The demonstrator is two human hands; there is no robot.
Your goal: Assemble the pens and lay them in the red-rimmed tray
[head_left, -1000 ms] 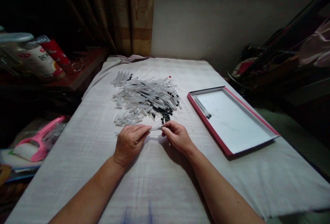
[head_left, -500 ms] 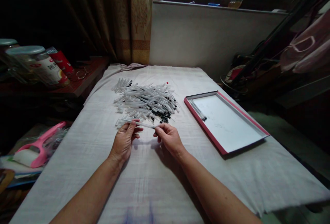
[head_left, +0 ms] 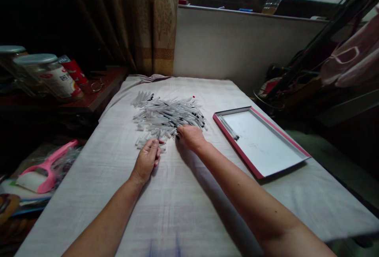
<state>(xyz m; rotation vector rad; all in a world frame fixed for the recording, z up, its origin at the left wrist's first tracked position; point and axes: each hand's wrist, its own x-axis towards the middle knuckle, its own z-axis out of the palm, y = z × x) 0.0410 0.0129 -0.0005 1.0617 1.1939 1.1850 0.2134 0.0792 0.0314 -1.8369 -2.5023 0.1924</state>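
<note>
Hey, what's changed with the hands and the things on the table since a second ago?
The right hand has let go of the slim tube and moved forward to the near edge of the pile; its fingertips are hidden. The left hand still holds the tube, now pointing away from the person. The pink-edged tray and the tubes inside stayed put.

Slim translucent tubes (head_left: 168,113) lie heaped, short clear pieces (head_left: 142,140) scattered nearer.
</note>
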